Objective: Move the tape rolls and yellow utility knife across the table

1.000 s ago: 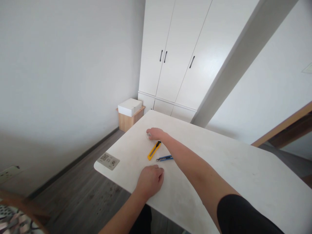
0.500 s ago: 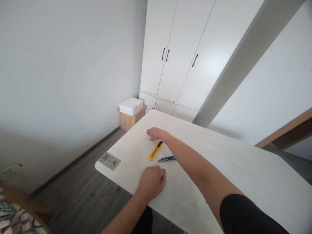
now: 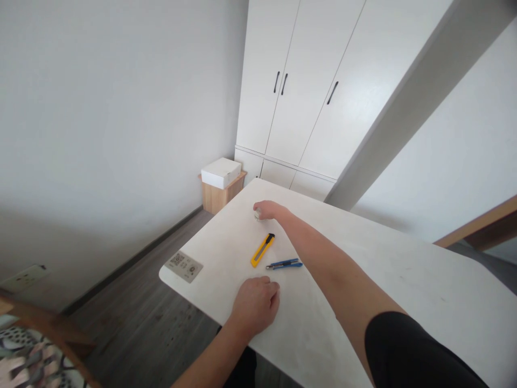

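**Right hand closed over a small pale object at the far side of the surface**

The right hand [image 3: 267, 209] reaches out across the white surface [image 3: 404, 280], arm stretched long, and its fingers curl down over a small pale object [image 3: 257, 215], of which only an edge shows beneath them. What the object is cannot be told. It sits on the surface near the far left edge.

The left hand [image 3: 256, 303] rests on the surface close to the near edge, fingers curled into a loose fist, holding nothing that can be seen.

Between the two hands lie a yellow knife [image 3: 262, 250], a utility cutter set at a slant, and just beside it to the right a blue pen [image 3: 284, 264]. The knife lies near the right hand but apart from it; the pen lies close under the right forearm.

A grey label [image 3: 182, 265] with a printed code sits at the left corner of the surface. On the floor beyond stands a wooden stand with a white box [image 3: 220, 172] on it, next to a white wardrobe [image 3: 307, 86].
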A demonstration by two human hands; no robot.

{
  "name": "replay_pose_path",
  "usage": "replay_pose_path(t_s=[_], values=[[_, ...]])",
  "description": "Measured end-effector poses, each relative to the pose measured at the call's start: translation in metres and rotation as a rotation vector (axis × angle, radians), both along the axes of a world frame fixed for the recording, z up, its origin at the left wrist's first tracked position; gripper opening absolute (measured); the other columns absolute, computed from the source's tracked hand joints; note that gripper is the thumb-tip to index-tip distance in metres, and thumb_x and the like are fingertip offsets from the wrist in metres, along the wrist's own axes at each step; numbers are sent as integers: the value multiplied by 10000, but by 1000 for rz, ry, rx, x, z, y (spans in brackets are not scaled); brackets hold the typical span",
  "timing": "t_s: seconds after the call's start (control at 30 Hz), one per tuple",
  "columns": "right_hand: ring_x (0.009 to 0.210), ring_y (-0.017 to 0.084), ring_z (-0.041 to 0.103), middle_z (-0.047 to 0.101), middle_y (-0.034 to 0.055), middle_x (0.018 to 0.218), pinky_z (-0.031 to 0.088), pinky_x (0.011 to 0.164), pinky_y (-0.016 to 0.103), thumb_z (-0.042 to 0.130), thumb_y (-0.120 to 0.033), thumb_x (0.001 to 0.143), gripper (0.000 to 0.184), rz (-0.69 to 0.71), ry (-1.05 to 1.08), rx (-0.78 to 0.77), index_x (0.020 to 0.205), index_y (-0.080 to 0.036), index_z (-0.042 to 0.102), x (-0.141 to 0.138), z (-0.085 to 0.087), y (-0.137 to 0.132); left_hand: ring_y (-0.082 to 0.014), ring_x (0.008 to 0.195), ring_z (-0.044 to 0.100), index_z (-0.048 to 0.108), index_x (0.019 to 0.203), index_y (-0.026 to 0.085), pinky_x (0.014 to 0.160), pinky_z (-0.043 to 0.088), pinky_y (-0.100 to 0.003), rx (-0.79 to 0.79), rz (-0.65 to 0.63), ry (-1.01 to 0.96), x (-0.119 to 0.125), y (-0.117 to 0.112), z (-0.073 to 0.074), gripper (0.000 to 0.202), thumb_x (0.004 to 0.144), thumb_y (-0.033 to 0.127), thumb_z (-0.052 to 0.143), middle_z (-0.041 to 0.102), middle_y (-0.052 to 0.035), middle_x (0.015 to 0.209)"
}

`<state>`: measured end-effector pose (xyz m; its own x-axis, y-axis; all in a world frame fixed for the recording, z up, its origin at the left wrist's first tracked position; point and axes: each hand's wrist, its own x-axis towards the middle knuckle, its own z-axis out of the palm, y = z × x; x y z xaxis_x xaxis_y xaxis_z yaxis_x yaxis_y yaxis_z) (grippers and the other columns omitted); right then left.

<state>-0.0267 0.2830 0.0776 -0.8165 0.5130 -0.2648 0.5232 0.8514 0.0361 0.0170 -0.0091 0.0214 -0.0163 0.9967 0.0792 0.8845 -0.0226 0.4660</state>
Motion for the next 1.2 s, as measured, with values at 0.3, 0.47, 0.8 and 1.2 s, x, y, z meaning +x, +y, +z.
replay_pose_path(t_s=[0.3, 0.47, 0.8, 1.2], values=[[1213, 310, 638, 671, 114, 1348, 523, 911, 378, 741, -247, 805, 610, 56, -108, -2, 1395, -287, 591, -4, -3, -4, -178, 781, 621, 621, 789, 223, 695, 371, -326, -2, 1, -1, 0, 1, -1, 305, 996, 271, 402, 648, -40, 804], [1228, 302, 624, 676, 102, 1339, 516, 924, 370, 736, -212, 796, 530, 92, -101, 4, 1313, -286, 649, -4, -3, -7, -179, 791, 624, 627, 796, 222, 709, 385, -321, -9, 1, -2, 0, 1, -2, 314, 1003, 278, 398, 650, -43, 814], [1204, 280, 637, 701, 89, 1293, 506, 951, 344, 728, -161, 783, 505, 115, -44, -24, 1275, -263, 668, -2, -7, -4, -180, 798, 628, 634, 801, 222, 709, 388, -332, -25, 7, 0, 0, 1, -2, 320, 1003, 278, 392, 655, -47, 824], [1214, 296, 637, 704, 76, 1306, 514, 949, 364, 761, -162, 768, 543, 102, -65, -22, 1290, -291, 684, -3, -2, -7, -185, 793, 621, 632, 799, 225, 731, 409, -312, -19, 4, -15, 0, 1, -3, 325, 1004, 280, 385, 650, -51, 815]])
